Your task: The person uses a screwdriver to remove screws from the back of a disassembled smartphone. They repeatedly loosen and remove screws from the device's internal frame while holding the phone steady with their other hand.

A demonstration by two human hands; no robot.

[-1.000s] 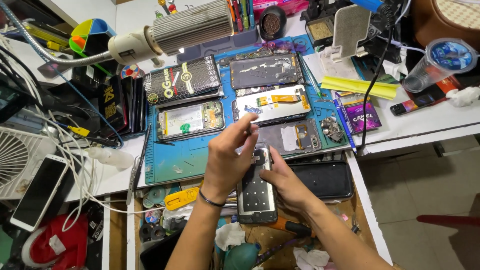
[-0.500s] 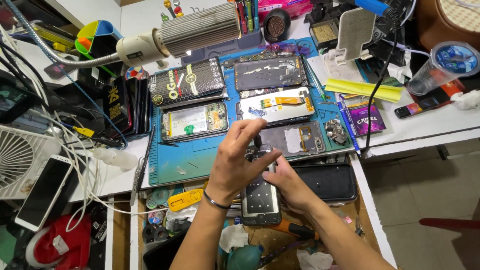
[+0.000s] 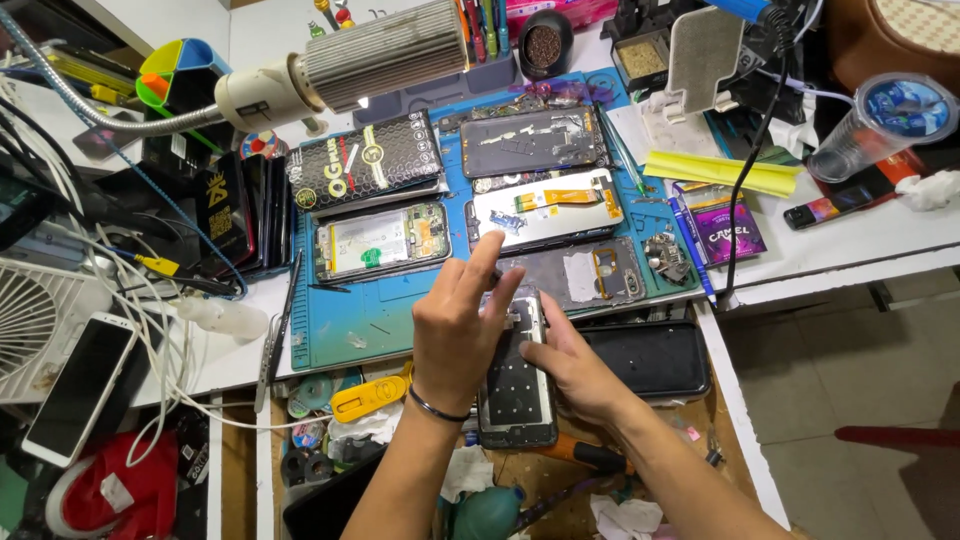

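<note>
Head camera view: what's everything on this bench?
Opened phone: one, dark, held over the bench's front edge.
Work mat: one, blue, mid-bench.
Phone parts on mat: several; a dark back panel, a white screen panel with orange flex, a grey frame, an open phone body.
Lamp: one, silver ribbed head, gooseneck, top left.
White phone: one, left edge.
Plastic cup: one, clear, right.
Yellow tool: one, front.
Left hand: on the opened phone, index finger raised.
Right hand: gripping its right side.
</note>
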